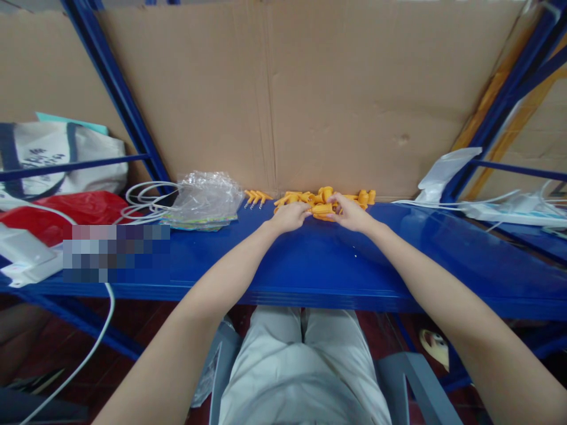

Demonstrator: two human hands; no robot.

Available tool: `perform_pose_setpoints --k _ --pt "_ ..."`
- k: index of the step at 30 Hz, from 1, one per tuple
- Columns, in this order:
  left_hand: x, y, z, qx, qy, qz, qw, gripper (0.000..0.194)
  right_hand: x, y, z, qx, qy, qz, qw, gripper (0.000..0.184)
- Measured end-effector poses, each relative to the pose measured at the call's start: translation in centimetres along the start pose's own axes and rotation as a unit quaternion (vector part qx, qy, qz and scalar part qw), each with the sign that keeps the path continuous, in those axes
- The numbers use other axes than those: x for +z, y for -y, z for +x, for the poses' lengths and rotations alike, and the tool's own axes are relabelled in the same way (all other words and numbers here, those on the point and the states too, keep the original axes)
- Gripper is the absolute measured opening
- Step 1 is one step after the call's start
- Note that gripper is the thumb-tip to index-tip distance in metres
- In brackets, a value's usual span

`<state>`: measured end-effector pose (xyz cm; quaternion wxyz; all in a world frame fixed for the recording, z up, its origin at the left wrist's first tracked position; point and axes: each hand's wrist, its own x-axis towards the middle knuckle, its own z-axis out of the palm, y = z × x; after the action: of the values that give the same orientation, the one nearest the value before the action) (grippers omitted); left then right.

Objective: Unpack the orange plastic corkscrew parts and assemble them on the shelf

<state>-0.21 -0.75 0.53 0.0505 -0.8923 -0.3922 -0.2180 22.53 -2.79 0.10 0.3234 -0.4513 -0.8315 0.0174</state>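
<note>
1. Row of three orange metal-tipped pieces [257, 198]: laid side by side on blue surface [310, 260], apparently already set in order.
2. Heap of orange parts [326, 193]: right of row, just before cardboard panel [336, 106]; mixed shapes, apparently not yet arranged.
3. Left hand [290, 217]: at near edge of heap, fingers curled; grip narrow, hold impossible to tell.
4. Right hand [354, 215]: thumb and fingers bent beside ribbed orange part [323, 209]; grip narrow, firm hold impossible to tell.
5. Clear plastic bags [208, 198]: piled left of row; contents not discernible.
6. Canvas bag [100, 156]: far left; contents hidden.
</note>
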Motion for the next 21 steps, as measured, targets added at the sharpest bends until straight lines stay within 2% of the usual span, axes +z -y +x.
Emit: perform_pose_setpoints --k 3,7,11,14,17,19,21 --pt "-0.3 -0.2 0.0 -0.018 -0.002 -0.013 1.0 0.022 -0.8 1.2 -0.2 -0.059 -0.024 -0.123 0.99 0.037" --pt "-0.5 -0.6 0.1 -0.031 -0.007 -0.032 0.999 0.023 -1.3 2.1 -0.3 -0.119 -0.089 -0.236 0.96 0.037" --pt "-0.5 -1.1 0.6 -0.019 -0.025 -0.181 0.983 0.023 -1.6 1.7 -0.4 -0.154 -0.152 -0.284 0.934 0.037" --pt "-1.2 -1.7 0.7 -0.044 0.016 -0.349 0.936 0.024 -1.9 1.4 -0.5 -0.158 -0.175 -0.296 0.926 0.035" --pt "-2.4 -2.3 0.2 -0.106 0.099 -0.486 0.862 0.024 -2.0 1.2 -0.4 -0.159 -0.181 -0.289 0.927 0.034" --pt "-3.1 -2.4 -0.3 -0.131 0.156 -0.537 0.819 0.025 -2.2 0.9 -0.4 -0.14 -0.198 -0.275 0.93 0.034" --pt "-3.5 -2.3 -0.6 -0.145 0.196 -0.552 0.798 0.024 -2.6 0.1 -0.4 -0.095 -0.235 -0.254 0.934 0.034"
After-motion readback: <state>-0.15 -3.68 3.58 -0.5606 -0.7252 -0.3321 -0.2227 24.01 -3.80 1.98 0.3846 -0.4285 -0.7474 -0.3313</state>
